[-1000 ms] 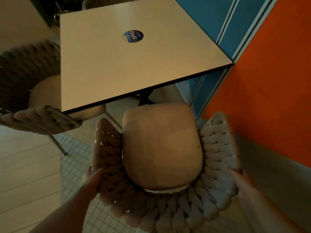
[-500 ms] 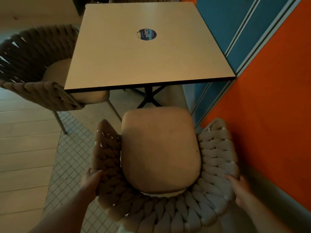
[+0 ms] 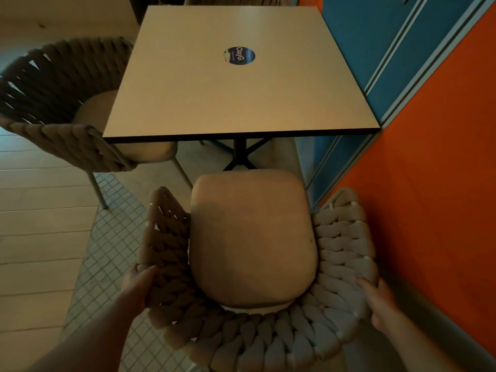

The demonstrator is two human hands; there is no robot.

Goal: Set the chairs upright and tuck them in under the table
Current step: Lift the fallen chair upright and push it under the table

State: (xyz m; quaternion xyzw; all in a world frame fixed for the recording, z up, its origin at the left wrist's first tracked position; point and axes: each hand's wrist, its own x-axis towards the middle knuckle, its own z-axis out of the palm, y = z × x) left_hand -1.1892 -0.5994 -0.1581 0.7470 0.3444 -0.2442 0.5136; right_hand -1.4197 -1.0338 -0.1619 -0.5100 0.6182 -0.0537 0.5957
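Observation:
A woven rope chair (image 3: pixel 341 264) with a beige seat cushion (image 3: pixel 252 237) stands upright right below me, facing a square light table (image 3: pixel 236 98). The cushion's front edge lies just short of the table's near edge. My left hand (image 3: pixel 139 285) grips the chair's left arm rim. My right hand (image 3: pixel 375 299) grips the right arm rim. A second woven chair (image 3: pixel 53 103) stands upright at the table's left side, its seat partly under the tabletop.
An orange wall (image 3: pixel 434 183) and blue panels (image 3: pixel 375 49) run close along the right of chair and table. The table's black cross base (image 3: pixel 241 154) shows under its near edge. A round blue sticker (image 3: pixel 239 55) marks the tabletop. Small-tiled and plank floor lies left.
The view has swung so the table now sits square ahead of the chair. The chair has turned to face the table. Both hands keep their hold on the arm rims.

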